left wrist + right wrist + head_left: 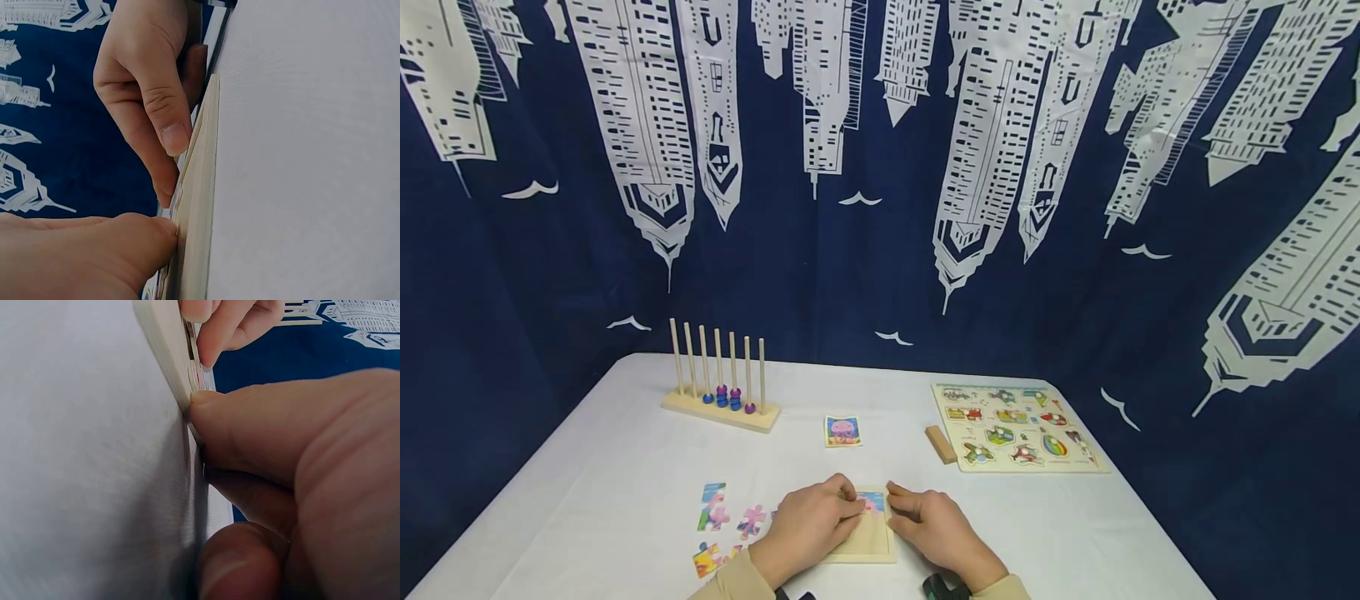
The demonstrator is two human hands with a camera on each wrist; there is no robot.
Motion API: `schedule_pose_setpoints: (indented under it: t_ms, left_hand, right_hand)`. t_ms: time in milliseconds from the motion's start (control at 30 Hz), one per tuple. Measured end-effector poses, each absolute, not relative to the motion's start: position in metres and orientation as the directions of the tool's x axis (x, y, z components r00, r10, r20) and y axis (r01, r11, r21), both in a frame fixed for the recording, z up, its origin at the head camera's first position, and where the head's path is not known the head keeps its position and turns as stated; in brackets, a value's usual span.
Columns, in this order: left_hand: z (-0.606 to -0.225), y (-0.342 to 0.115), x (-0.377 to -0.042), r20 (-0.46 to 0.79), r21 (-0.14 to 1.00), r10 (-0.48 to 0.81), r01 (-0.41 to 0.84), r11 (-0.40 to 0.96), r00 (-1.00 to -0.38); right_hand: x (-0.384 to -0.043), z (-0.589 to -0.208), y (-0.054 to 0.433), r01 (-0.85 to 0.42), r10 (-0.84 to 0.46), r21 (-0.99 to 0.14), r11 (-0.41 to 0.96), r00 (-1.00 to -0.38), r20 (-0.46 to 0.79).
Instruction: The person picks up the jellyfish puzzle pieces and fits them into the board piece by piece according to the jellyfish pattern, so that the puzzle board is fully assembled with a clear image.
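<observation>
A shallow wooden puzzle tray (868, 546) lies between the hands in the head view. Along its far side sit blue and pink jigsaw pieces (873, 501). My left hand (808, 521) reaches over the tray's left side, thumb and fingers holding a jigsaw piece at the far part; the hand covers most of that piece. At the far right corner, my right hand (936, 527) grips the tray's rim, its thumb (209, 409) against the edge in the right wrist view. Seen edge-on in the left wrist view, the tray (203, 187) has both hands' fingertips along its top.
Left of the tray lie loose jigsaw pieces (713, 510), some partly behind the left forearm. Farther back are a bead-peg stand (718, 408), a small picture card (842, 431), a wooden block (941, 444) and a vehicle knob-puzzle board (1022, 429). A patterned navy curtain (850, 275) hangs behind.
</observation>
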State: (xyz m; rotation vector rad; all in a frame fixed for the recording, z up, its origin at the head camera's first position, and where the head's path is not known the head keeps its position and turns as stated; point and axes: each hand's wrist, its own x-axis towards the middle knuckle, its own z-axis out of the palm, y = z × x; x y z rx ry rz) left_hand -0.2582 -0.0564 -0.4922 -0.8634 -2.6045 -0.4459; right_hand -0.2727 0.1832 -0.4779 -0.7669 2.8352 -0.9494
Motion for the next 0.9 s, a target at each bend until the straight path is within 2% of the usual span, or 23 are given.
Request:
schedule_pose_setpoints:
  t_ms: [200, 900]
  left_hand:
    - [-0.4915, -0.0549, -0.2562, 0.469, 0.129, 0.5, 0.617, 0.777, -0.728]
    - [-0.4919, -0.0518, -0.255, 0.423, 0.176, 0.493, 0.603, 0.778, -0.76]
  right_hand:
    - [-0.2753, -0.4783, 0.1838, -0.447, -0.477, -0.566, 0.693, -0.873, 0.105]
    - [-0.2716, -0.476, 0.1831, -0.444, -0.473, -0.572, 0.69, -0.874, 0.108]
